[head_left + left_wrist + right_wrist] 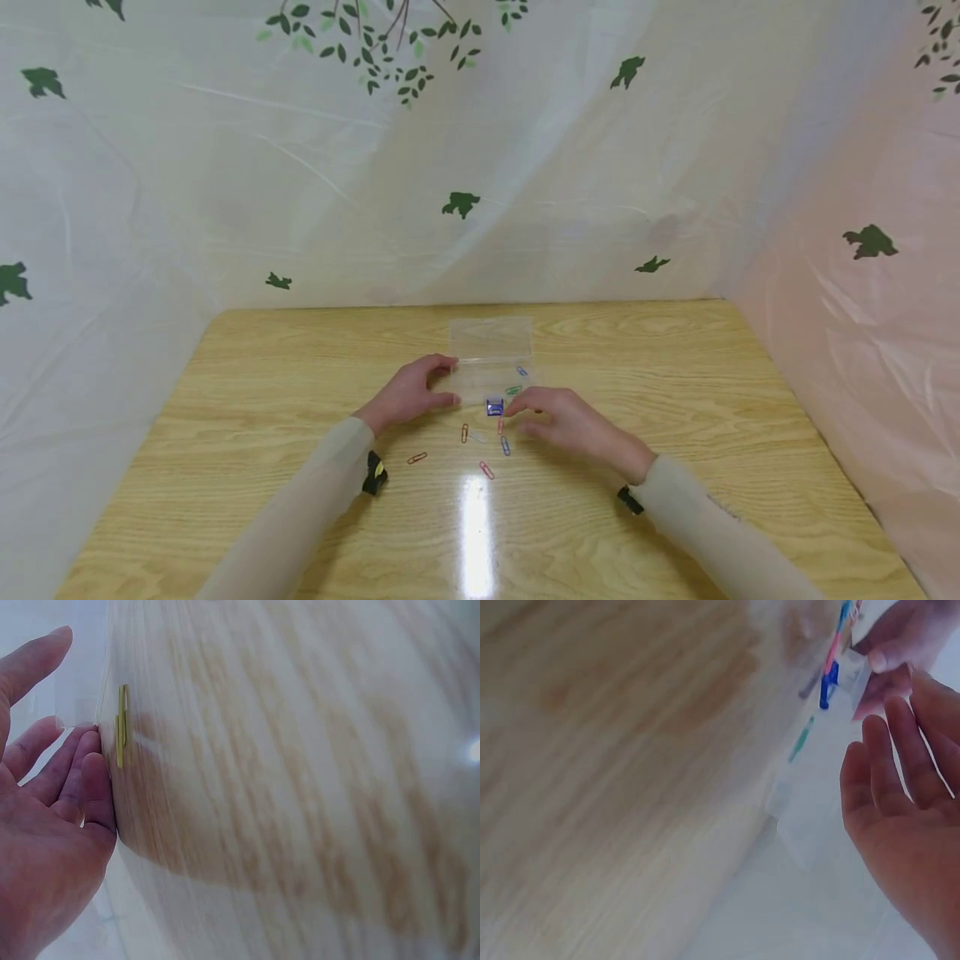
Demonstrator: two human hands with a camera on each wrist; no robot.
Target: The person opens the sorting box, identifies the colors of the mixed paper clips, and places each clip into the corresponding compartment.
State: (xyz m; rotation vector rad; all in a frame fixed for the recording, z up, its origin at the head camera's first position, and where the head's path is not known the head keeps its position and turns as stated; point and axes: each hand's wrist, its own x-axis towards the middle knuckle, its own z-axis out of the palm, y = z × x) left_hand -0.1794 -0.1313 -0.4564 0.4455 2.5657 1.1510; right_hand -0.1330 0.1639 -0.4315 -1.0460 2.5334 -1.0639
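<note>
A clear plastic box [480, 377] lies on the table with its clear lid [491, 337] folded back. My left hand [405, 392] holds the box's left side between thumb and fingers. Inside show a blue paper clip [522, 371] and a green paper clip [513, 390]. At the front edge is a small dark blue piece [495, 407], its kind unclear. Just right of it hovers my right hand [566, 421], fingers loosely bent with nothing between them. Near its fingertips lies a pink paper clip [501, 426]. The right wrist view shows a green clip [801, 740] by the box.
Several loose paper clips lie in front of the box, among them a red one [417, 457], a pink one [487, 470] and a blue one [506, 447]. A yellow clip [122, 726] lies beside my left fingers. The wooden table [637, 350] meets a draped sheet behind.
</note>
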